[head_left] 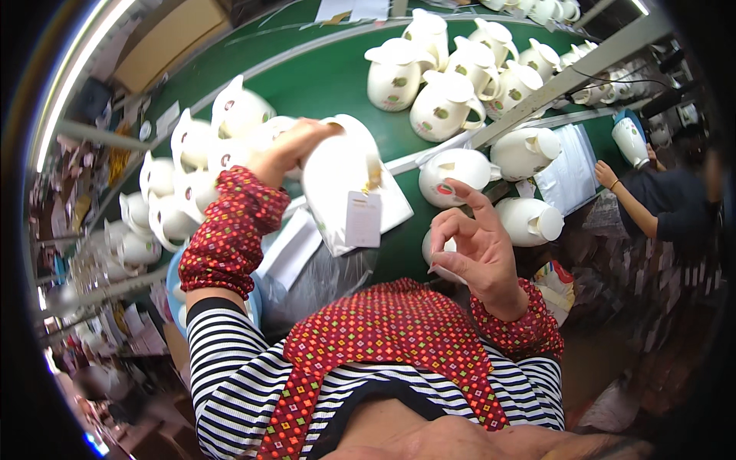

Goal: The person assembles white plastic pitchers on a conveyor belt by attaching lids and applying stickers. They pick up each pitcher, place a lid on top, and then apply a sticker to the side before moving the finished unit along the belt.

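Observation:
A white jug (335, 180), partly blurred, lies tilted in front of me. My left hand (295, 147) is on it, with the fingers at its upper end. A white tag (363, 219) hangs from the jug on a gold-coloured tie. Beneath the jug is a flat white sheet or packet (392, 201). My right hand (484, 249) is raised to the right of the tag, its thumb and fingers curled toward each other. A small pale edge shows at the thumb, too little to name. Close behind that hand lies a white jug with a printed mark (454, 175).
Several white jugs (195, 138) stand at the left, and more jugs (443, 107) at the far right on the green table (307, 70). A metal rail (571, 80) crosses at the right. Beyond it, another person's hand (607, 175) is near white sheets (569, 165). A blue tub (253, 295) is low at the left.

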Available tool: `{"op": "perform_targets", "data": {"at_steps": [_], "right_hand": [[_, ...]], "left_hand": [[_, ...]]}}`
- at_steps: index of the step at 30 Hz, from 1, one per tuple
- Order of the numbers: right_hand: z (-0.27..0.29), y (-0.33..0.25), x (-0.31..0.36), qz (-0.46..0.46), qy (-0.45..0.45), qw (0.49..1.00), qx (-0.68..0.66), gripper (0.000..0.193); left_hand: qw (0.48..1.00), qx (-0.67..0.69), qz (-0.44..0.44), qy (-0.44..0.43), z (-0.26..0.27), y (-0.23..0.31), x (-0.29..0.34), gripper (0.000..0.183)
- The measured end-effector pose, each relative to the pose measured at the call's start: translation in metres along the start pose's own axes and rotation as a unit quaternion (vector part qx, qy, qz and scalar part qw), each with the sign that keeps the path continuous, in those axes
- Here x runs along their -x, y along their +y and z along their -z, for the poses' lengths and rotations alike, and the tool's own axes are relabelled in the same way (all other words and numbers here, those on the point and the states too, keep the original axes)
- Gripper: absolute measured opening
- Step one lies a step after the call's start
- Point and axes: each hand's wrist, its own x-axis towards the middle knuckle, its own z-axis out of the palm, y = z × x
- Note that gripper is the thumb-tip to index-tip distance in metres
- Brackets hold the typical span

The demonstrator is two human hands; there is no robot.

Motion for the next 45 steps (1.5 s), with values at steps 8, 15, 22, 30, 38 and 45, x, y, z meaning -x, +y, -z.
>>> {"op": "perform_targets", "data": {"at_steps": [8, 15, 22, 30, 38, 45], "right_hand": [[-0.045, 0.002, 0.019, -0.198, -0.093, 0.974, -0.066, 0.083], [-0.058, 0.009, 0.024, -0.156, -0.124, 0.977, 0.070, 0.079], [-0.073, 0.033, 0.031, -0.156, -0.128, 0.972, 0.120, 0.080], [-0.090, 0.045, 0.032, -0.146, -0.156, 0.965, 0.149, 0.082], [-0.098, 0.059, 0.032, -0.050, -0.187, 0.947, 0.257, 0.083], [-0.084, 0.081, 0.014, 0.077, -0.134, 0.897, 0.414, 0.123]], "left_hand": [[0.951, 0.226, -0.034, -0.207, -0.062, -0.130, 0.046, 0.053], [0.834, 0.455, -0.045, -0.308, -0.087, -0.144, 0.067, 0.062], [0.915, 0.326, -0.094, -0.219, -0.074, -0.138, 0.079, 0.051], [0.931, 0.324, -0.066, -0.153, -0.069, -0.170, 0.089, 0.045], [0.931, 0.343, -0.064, -0.108, -0.067, -0.180, 0.107, 0.044], [0.932, 0.338, -0.083, -0.107, -0.062, -0.159, 0.120, 0.047]]}}
